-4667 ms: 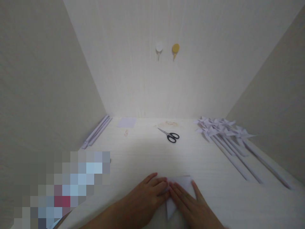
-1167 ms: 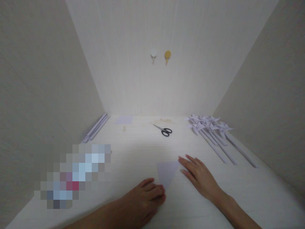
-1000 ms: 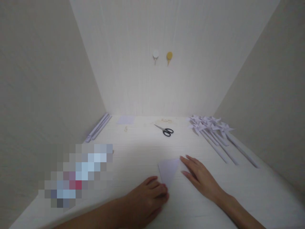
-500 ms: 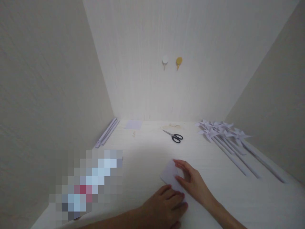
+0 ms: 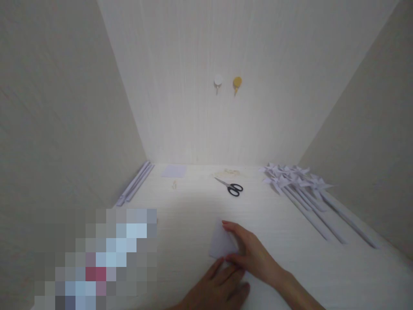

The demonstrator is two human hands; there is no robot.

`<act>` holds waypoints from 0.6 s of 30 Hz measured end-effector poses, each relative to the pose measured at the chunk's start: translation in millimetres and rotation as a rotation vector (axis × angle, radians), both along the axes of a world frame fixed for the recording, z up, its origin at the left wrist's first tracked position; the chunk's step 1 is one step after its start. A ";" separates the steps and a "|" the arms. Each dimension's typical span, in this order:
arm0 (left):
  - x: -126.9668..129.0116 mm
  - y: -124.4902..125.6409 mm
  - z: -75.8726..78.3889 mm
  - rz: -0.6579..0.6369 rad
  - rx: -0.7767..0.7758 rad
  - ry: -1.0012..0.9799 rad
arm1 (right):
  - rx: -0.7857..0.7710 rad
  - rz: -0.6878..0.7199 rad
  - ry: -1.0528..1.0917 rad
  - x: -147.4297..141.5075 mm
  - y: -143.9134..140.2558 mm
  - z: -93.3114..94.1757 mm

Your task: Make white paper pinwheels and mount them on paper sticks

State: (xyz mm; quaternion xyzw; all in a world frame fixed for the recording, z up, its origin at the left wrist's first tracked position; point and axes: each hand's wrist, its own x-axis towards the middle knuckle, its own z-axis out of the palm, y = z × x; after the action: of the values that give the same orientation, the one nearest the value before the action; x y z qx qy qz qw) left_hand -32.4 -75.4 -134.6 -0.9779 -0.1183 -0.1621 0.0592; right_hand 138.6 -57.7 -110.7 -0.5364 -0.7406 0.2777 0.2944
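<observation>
A small pale lilac sheet of paper [image 5: 221, 243] lies on the white table in front of me, one corner pointing away. My right hand [image 5: 256, 254] grips it from the right, forefinger at the far corner and thumb by the near edge. From below, my left hand [image 5: 219, 284] holds the near edge down with bent fingers, close to the right thumb. The fingers partly cover the paper's right and near sides. Beyond the hands lie scissors [image 5: 230, 186] with black handles, blades pointing back and left.
Several paper pinwheels [image 5: 300, 181] with rolled paper sticks lie at the right. Rolled paper sticks [image 5: 135, 183] rest along the left wall. Another lilac sheet [image 5: 174, 171] is at the back. A blurred-out item [image 5: 111, 254] sits front left. Two hooks [image 5: 237, 82] hang on the back wall.
The paper has turned a little. My right hand has moved its thumb down to the near edge, beside my left fingers. The camera view has shifted slightly.
</observation>
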 end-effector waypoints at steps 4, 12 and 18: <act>1.2 2.1 -16.3 -0.023 -0.068 -0.016 | -0.033 -0.087 -0.044 -8.0 -5.0 1.6; -6.1 0.9 7.7 -0.026 -0.307 -0.216 | -0.103 -0.127 -0.083 -19.1 -9.0 14.9; -18.8 29.6 22.0 0.475 -0.712 -0.588 | -0.171 -0.092 0.053 -18.1 -3.2 17.1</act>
State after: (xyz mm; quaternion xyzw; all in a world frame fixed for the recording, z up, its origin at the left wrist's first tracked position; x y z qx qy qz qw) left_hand -51.2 -45.8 -112.6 -0.7969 -0.3962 -0.3618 -0.2777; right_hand 120.4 -60.9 -93.7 -0.5856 -0.6807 0.3401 0.2796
